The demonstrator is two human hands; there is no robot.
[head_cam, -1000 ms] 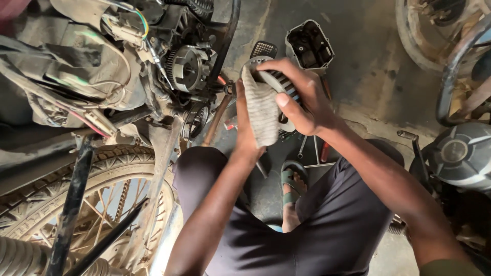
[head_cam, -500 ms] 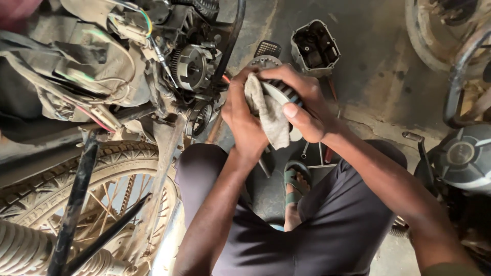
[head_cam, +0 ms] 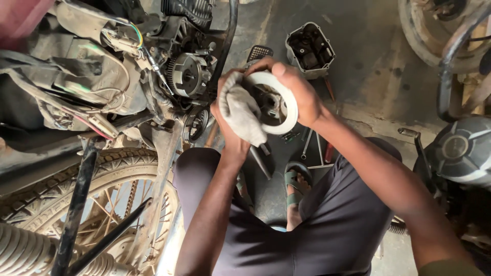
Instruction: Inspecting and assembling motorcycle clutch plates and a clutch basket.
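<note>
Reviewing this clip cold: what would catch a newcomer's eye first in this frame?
At centre, the right hand holds up a pale round ring-shaped part while the left hand presses a grey rag against it. Just left of the hands sits the open side of a motorcycle engine with its toothed clutch drum exposed. Below it, at lower left, is a dusty spoked wheel; a removed engine cover lies on the floor above the hands.

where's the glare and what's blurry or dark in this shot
Head view: daylight falls on the concrete floor at the upper right; the pale ring-shaped part in the right hand is the brightest spot; the rag in the left hand stays sharp; the tyre and spokes are in focus though shaded; frame edges curve slightly.
</note>
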